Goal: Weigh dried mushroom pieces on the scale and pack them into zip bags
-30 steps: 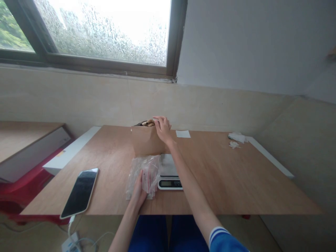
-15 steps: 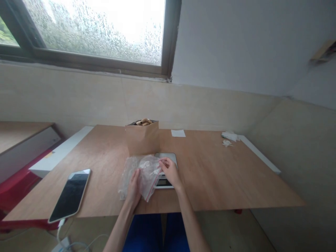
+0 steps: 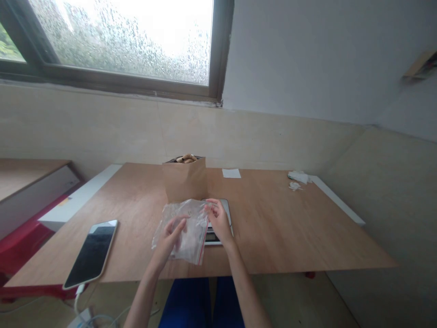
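Observation:
A clear zip-lock bag (image 3: 193, 241) with a red line along its zip edge is spread between my hands, the zip edge facing right. My right hand (image 3: 218, 221) pinches this edge near the top corner. My left hand (image 3: 170, 237) is at the bag's left part, thumb in front, with some fingers showing faintly through the plastic. Beneath the bag and my right hand lies a flat kitchen scale (image 3: 225, 207) with a dark display, partly covered. Just behind stands an upright brown paper pouch (image 3: 186, 180), its top open on light brown pieces (image 3: 187, 158).
A smartphone (image 3: 92, 253) with a white cable plugged in lies at the table's left front. Toward the back of the wooden table (image 3: 273, 218) are a white paper (image 3: 231, 173) and, at right, a white packet (image 3: 299, 177) beside a crumpled white scrap (image 3: 295, 186).
My left hand has shifted left and changed its hold on the bag. The bag is spread flatter, its red zip edge now more upright. My right hand still pinches the corner.

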